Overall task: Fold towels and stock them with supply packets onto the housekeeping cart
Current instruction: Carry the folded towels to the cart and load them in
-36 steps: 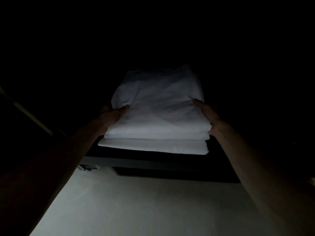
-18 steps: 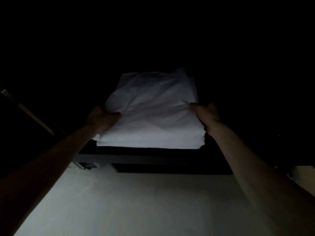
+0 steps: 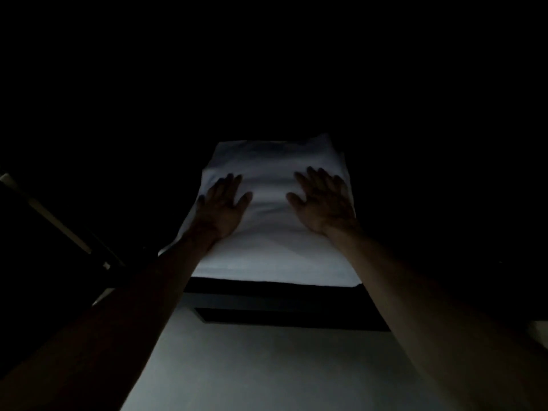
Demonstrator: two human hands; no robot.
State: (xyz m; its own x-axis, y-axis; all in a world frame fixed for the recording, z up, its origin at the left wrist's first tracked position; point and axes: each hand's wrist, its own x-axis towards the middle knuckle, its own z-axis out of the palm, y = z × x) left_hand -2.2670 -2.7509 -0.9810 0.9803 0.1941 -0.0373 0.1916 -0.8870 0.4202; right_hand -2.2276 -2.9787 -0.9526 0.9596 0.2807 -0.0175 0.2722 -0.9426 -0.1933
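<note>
Towels (image 3: 275, 232) are lying in one white folded stack at the middle of the dim view, and the separate layers are blurring together, so I cannot tell how many pieces are in it. The stack is resting on one dark surface (image 3: 267, 287) whose front edge is showing as a black band just below the near edge of the cloth; whether this is the housekeeping cart is too dark to tell. One pale floor area (image 3: 267, 366) is spreading out below that band, filling the lower middle of the frame between the two forearms. One pale slanted bar (image 3: 53, 218) is running diagonally at the left, well apart from the stack.

Two bare hands are lying on top of the stack, one on each side. The left hand (image 3: 222, 207) is pressing palm down on the left part of the top layer, fingers straight and slightly spread, thumb angling inward toward the middle. The right hand (image 3: 321, 203) is pressing palm down on the right part in the same way, fingers extended and fanned, thumb pointing inward. Neither hand is curling round or pinching the cloth; both are flat against it. A strip of bare cloth is showing between the two thumbs. Everything else around is lost in darkness.
</note>
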